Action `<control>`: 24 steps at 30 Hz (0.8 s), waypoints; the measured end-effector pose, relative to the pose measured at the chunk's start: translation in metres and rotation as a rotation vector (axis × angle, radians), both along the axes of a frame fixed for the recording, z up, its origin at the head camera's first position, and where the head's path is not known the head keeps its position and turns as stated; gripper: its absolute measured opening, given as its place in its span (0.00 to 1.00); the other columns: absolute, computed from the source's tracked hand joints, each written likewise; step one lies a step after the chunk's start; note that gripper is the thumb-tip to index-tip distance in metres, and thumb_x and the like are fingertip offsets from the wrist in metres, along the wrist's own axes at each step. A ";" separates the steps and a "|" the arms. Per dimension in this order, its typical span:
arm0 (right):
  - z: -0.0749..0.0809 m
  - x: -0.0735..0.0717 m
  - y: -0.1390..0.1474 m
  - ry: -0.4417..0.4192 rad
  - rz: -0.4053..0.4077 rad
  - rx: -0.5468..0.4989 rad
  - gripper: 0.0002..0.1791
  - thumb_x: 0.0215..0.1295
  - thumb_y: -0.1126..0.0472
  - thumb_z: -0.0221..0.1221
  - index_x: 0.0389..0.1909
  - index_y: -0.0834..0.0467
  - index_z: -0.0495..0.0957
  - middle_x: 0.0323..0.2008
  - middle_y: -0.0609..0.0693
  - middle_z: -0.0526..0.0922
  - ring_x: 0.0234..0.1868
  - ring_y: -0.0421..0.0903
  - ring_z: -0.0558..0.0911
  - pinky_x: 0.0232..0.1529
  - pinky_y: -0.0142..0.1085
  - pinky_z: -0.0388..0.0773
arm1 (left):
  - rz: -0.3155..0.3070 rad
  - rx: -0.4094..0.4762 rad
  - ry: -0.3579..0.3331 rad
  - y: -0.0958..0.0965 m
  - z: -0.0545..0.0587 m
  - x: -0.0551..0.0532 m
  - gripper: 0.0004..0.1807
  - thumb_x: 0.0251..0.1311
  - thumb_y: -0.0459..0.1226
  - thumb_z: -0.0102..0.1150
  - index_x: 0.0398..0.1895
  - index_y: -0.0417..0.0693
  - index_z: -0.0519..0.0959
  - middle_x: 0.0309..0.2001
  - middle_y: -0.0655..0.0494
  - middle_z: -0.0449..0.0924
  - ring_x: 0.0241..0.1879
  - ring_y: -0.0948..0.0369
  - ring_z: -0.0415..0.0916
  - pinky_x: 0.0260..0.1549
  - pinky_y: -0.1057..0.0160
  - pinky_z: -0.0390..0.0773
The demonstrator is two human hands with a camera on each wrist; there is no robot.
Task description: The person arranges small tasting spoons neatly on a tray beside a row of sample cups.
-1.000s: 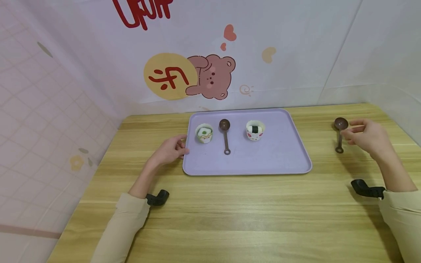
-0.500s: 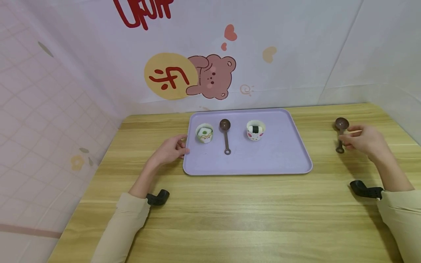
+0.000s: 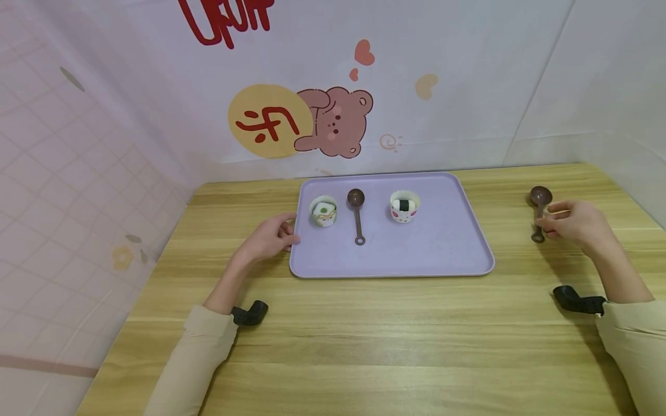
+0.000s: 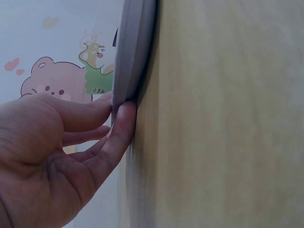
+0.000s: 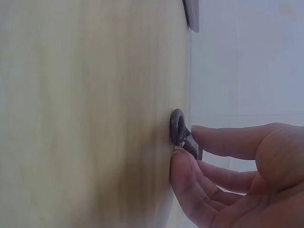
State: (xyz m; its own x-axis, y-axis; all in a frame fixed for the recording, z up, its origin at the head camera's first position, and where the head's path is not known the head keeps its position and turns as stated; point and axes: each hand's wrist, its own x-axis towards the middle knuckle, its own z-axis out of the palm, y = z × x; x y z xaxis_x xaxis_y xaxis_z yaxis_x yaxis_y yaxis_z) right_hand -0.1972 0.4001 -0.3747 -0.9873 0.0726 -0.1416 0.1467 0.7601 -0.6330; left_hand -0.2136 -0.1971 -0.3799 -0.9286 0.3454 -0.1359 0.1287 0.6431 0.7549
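At the right of the table lies a brown measuring spoon, its round bowl toward the wall. My right hand pinches its handle between thumb and fingers; the right wrist view shows the spoon's ring end close to the tabletop. My left hand grips the left rim of a lilac tray. In the left wrist view the thumb is at the rim's upper side and a fingertip is at its underside. On the tray are a green-patterned paper cup, a second brown spoon and a pink-patterned paper cup.
The wooden table reaches back to a wall covering with a printed bear. Each cup holds a small white food-like piece; the right one has a dark band. A black wrist mount sits on each forearm.
My right hand has moved slightly left and down, and its thumb and fingers have closed on the spoon's handle. The left hand and the tray stay where they were.
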 end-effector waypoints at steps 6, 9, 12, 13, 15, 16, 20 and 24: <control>0.001 0.000 -0.001 -0.012 0.010 0.014 0.34 0.70 0.60 0.61 0.61 0.84 0.61 0.36 0.63 0.85 0.25 0.37 0.84 0.26 0.30 0.79 | -0.001 0.000 0.002 0.000 0.000 0.000 0.33 0.69 0.28 0.59 0.74 0.28 0.59 0.43 0.40 0.74 0.38 0.53 0.78 0.37 0.60 0.85; 0.002 0.000 -0.002 -0.021 0.015 0.022 0.34 0.70 0.60 0.61 0.61 0.84 0.62 0.34 0.59 0.85 0.25 0.37 0.84 0.26 0.31 0.79 | 0.000 0.005 0.001 0.000 0.000 0.001 0.33 0.69 0.28 0.59 0.74 0.28 0.59 0.43 0.40 0.74 0.38 0.53 0.78 0.37 0.60 0.85; 0.002 0.000 -0.002 -0.028 0.017 0.024 0.33 0.71 0.59 0.61 0.61 0.83 0.63 0.33 0.56 0.85 0.25 0.37 0.83 0.27 0.31 0.80 | 0.001 0.009 -0.002 0.000 0.000 0.001 0.33 0.69 0.27 0.59 0.74 0.28 0.59 0.43 0.40 0.74 0.38 0.53 0.78 0.37 0.60 0.85; 0.002 0.000 -0.002 -0.028 0.017 0.025 0.33 0.71 0.59 0.61 0.60 0.83 0.63 0.33 0.56 0.85 0.25 0.37 0.83 0.27 0.32 0.80 | 0.002 0.010 -0.002 0.000 0.000 0.001 0.33 0.69 0.27 0.59 0.74 0.28 0.59 0.43 0.40 0.74 0.38 0.53 0.78 0.37 0.60 0.85; 0.002 0.001 -0.003 -0.026 0.019 0.029 0.32 0.71 0.59 0.61 0.60 0.83 0.64 0.33 0.55 0.85 0.25 0.37 0.83 0.27 0.32 0.80 | 0.001 0.007 -0.001 0.000 -0.001 0.000 0.33 0.69 0.28 0.59 0.74 0.28 0.59 0.43 0.40 0.75 0.38 0.53 0.78 0.37 0.60 0.85; 0.002 0.001 -0.003 -0.024 0.021 0.032 0.32 0.71 0.59 0.61 0.60 0.83 0.64 0.33 0.56 0.85 0.25 0.37 0.83 0.27 0.32 0.81 | 0.001 0.006 0.000 0.000 -0.001 0.000 0.33 0.69 0.28 0.59 0.74 0.28 0.59 0.43 0.39 0.75 0.38 0.53 0.78 0.37 0.60 0.85; 0.002 0.001 -0.004 -0.016 0.024 0.037 0.31 0.71 0.60 0.61 0.59 0.83 0.65 0.33 0.57 0.85 0.25 0.38 0.83 0.27 0.32 0.81 | 0.002 -0.004 0.004 0.000 -0.001 0.000 0.33 0.69 0.28 0.59 0.74 0.29 0.60 0.44 0.39 0.75 0.37 0.53 0.78 0.37 0.60 0.85; 0.001 -0.001 -0.004 -0.016 0.020 0.030 0.30 0.71 0.61 0.61 0.59 0.83 0.65 0.32 0.58 0.85 0.25 0.37 0.83 0.27 0.32 0.81 | 0.004 -0.007 0.005 -0.001 -0.002 -0.001 0.33 0.69 0.29 0.59 0.74 0.29 0.60 0.44 0.39 0.75 0.38 0.53 0.78 0.37 0.60 0.85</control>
